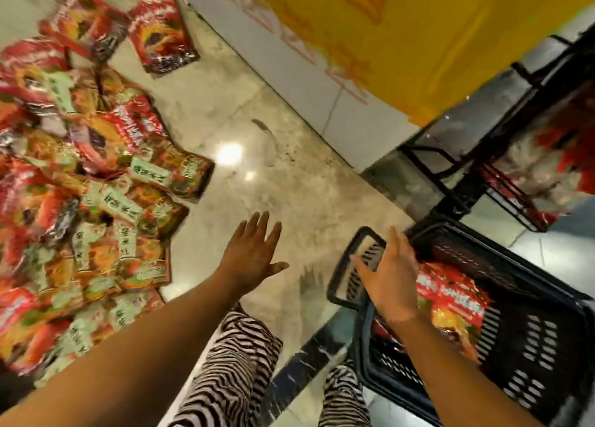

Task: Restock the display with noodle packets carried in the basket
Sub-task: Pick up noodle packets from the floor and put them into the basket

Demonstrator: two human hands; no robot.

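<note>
A black plastic basket (pixel 521 323) lies on the floor at the lower right, with a red noodle packet (pixel 450 301) inside it. My right hand (pixel 391 278) hovers with straight fingers over the basket's near rim and its black handle (pixel 351 265), holding nothing. My left hand (pixel 254 252) is spread flat above the bare floor, empty. A large heap of red and orange noodle packets (pixel 80 182) covers the floor on the left. The picture is blurred by motion.
A black wire display rack (pixel 502 156) holding red packets stands at the right, beside a yellow and white display base (pixel 386 40). Glossy marble floor (pixel 257 137) lies between heap and rack. My zebra-patterned trouser legs (pixel 231 362) show at the bottom.
</note>
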